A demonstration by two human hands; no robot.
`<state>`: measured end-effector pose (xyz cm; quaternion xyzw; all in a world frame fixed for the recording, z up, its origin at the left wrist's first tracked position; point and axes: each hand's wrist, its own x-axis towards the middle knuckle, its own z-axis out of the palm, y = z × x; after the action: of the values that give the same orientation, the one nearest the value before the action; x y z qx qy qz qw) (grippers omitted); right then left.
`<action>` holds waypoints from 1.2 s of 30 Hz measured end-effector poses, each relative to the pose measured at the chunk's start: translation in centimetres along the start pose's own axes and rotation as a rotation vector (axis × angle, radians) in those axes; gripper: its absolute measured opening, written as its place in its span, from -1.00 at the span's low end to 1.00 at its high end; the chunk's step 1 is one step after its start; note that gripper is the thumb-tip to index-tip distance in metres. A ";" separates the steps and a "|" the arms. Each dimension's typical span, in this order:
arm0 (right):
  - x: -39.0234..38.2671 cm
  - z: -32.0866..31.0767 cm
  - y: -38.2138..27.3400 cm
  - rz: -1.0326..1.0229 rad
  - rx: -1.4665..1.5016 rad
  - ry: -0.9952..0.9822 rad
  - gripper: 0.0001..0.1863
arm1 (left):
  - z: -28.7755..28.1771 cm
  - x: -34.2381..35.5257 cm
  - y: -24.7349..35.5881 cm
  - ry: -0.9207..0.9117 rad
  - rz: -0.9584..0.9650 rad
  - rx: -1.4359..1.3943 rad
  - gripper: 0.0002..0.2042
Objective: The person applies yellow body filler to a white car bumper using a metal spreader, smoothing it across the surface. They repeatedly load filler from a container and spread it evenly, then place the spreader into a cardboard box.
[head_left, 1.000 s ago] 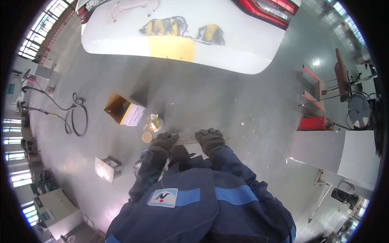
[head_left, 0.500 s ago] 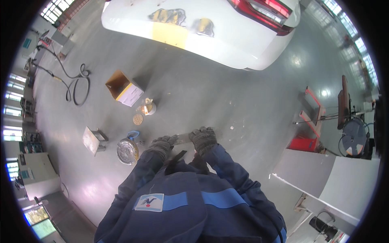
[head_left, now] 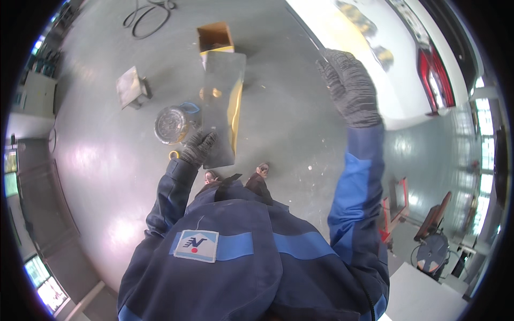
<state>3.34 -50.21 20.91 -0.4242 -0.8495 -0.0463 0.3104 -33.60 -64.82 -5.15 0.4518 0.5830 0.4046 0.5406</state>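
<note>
While your left hand (head_left: 198, 148) has its fingers closed on the panel (head_left: 222, 117), the right hand (head_left: 350, 88) is raised at upper right, by the edge of the car (head_left: 404, 101).

Item: panel, grey and flat, centre frame, long side running up the picture; yellow strip (head_left: 234, 115) along its right side. Gripped at the lower left edge, presumably to leave most of its face uncovered.

Item: right hand, gloved, fingers drawn together and bent; whether they grasp anything or touch the car, you cannot tell from here.

Item: box (head_left: 214, 37), open, upper centre, partly hidden behind the panel.

Item: tin (head_left: 171, 125), left of the panel.

Item: stand (head_left: 130, 87), upper left, on the floor (head_left: 289, 123), likely kept aside for foot room.
</note>
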 end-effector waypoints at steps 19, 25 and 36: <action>3.0 -5.6 -33.0 -0.787 -0.091 -0.538 -0.64 | -22.3 -11.1 6.1 0.230 0.253 -0.786 -0.50; 2.4 -5.3 -34.4 -0.726 -0.100 -0.470 -0.60 | -21.8 -9.8 5.7 0.324 0.078 -0.785 -0.63; -5.4 -3.7 -31.8 -0.224 -0.243 -0.444 -0.53 | -20.8 -4.8 1.7 0.019 0.242 -0.540 -0.64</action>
<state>-16.25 -75.40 26.67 -0.3613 -0.9266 -0.0878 0.0565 -54.15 -68.63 -0.37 0.3542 0.4013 0.6109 0.5834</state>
